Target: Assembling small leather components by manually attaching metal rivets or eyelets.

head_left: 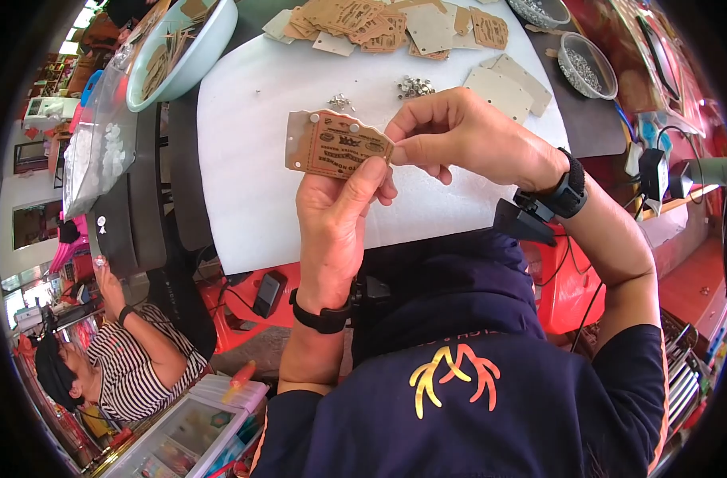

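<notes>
My left hand (332, 223) holds up a brown printed cardboard card (339, 147) with a wavy upper edge, its thumb lying across the lower right part. A grey-brown layer sticks out past the card's left side. Round silvery studs sit along the upper edge. At the right corner, the thumb and forefinger of my right hand (467, 135) are pinched on the card; whether a small stud is between them is hidden. Just beyond the card lie a small heap of silvery metal pieces (341, 102) and a larger heap of metal studs (415, 87), both on the white sheet (252, 191).
Printed cards (347, 17) pile up at the far edge, with plain grey boards (499, 88) nearer my right hand. Bowls of metal pieces (587, 68) stand far right. A pale basin (218, 49) holds cardboard scraps at far left. A co-worker (144, 358) sits at left.
</notes>
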Available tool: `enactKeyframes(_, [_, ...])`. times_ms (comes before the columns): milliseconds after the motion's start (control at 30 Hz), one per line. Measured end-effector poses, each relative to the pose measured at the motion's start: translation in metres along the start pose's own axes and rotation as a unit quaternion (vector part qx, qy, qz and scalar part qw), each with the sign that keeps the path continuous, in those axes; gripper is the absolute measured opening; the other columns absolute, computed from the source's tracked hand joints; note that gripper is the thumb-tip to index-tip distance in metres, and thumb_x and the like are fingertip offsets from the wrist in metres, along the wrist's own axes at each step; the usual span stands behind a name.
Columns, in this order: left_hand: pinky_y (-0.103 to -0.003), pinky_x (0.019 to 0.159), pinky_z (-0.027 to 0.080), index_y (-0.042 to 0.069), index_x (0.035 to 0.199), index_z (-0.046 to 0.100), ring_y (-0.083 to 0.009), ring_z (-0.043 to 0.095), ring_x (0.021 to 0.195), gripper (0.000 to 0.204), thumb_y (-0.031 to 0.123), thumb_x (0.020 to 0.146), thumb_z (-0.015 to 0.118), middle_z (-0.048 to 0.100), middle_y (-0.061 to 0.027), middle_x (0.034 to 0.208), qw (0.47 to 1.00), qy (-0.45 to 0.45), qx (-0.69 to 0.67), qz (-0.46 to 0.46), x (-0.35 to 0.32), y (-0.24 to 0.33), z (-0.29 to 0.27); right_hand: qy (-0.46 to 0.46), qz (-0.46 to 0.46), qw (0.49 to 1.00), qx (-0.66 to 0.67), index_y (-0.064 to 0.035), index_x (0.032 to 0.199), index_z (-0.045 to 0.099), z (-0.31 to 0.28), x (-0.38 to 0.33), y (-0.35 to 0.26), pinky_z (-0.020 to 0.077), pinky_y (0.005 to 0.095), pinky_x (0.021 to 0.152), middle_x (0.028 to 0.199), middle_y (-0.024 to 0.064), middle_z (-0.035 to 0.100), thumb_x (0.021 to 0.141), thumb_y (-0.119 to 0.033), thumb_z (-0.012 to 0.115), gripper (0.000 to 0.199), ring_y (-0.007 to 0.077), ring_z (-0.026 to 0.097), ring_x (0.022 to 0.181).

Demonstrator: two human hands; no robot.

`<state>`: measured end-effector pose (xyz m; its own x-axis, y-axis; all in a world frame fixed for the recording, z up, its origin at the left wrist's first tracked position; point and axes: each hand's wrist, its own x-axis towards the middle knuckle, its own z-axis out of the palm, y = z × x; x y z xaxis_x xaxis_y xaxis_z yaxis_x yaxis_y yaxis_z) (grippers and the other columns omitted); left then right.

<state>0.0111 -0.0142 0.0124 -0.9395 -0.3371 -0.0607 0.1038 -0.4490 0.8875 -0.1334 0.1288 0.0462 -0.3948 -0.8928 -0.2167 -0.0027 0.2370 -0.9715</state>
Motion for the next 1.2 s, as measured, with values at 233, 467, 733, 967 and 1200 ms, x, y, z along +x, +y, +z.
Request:
enactKeyframes(233, [-0.028,0.068,0.045,0.003,0.111,0.06,-0.0131,0.057,0.078,0.02,0.012,0.093,0.064,0.064,-0.0044,0.096,1.0,-0.024,0.008,-0.007,0.002,-0.001,0.0,-0.038,0.081,0.969,0.23,-0.0014,0.097,0.071,0.002,-0.002,0.011,0.0434,0.0212,0.054,0.075,-0.0021,0.06,0.091,-0.019,0.066,0.019,0.0043,0.051,0.062])
enactKeyframes(467, [-0.028,0.068,0.046,0.004,0.113,0.06,-0.0124,0.057,0.078,0.021,0.013,0.094,0.064,0.065,-0.0045,0.097,1.0,-0.018,0.023,0.007,0.004,-0.002,0.001,-0.041,0.088,0.943,0.32,0.0011,0.102,0.067,0.008,-0.002,0.018,0.0352,0.0203,0.049,0.065,-0.0046,0.049,0.094,-0.018,0.063,0.021,0.0028,0.041,0.056])
enactKeyframes(733, [-0.028,0.07,0.045,0.005,0.112,0.061,-0.0125,0.056,0.078,0.02,0.013,0.094,0.064,0.066,-0.0046,0.096,1.0,-0.025,0.015,0.005,0.004,-0.003,-0.005,0.014,0.068,0.951,0.302,0.0012,0.102,0.066,0.019,-0.007,0.011,0.0385,0.0215,0.05,0.064,-0.0035,0.05,0.094,-0.017,0.063,0.02,0.0045,0.045,0.055])
enactKeyframes(967, [-0.028,0.07,0.044,0.004,0.111,0.063,-0.0128,0.056,0.077,0.019,0.013,0.094,0.064,0.066,-0.0049,0.095,0.999,-0.028,0.01,0.013,0.005,-0.003,-0.005,0.035,0.034,0.956,0.289,0.0031,0.101,0.067,0.022,-0.015,0.005,0.0476,0.0215,0.058,0.086,0.0048,0.067,0.094,-0.02,0.063,0.025,0.0049,0.053,0.069])
enactKeyframes(1200, [-0.028,0.07,0.044,0.004,0.112,0.063,-0.0124,0.055,0.079,0.019,0.014,0.096,0.062,0.065,-0.0048,0.095,0.999,-0.039,-0.019,-0.004,0.006,-0.008,-0.006,0.105,0.039,0.951,0.288,-0.0004,0.1,0.065,0.034,-0.013,0.01,0.0437,0.0217,0.055,0.074,-0.0016,0.057,0.094,-0.021,0.065,0.021,0.0047,0.05,0.062])
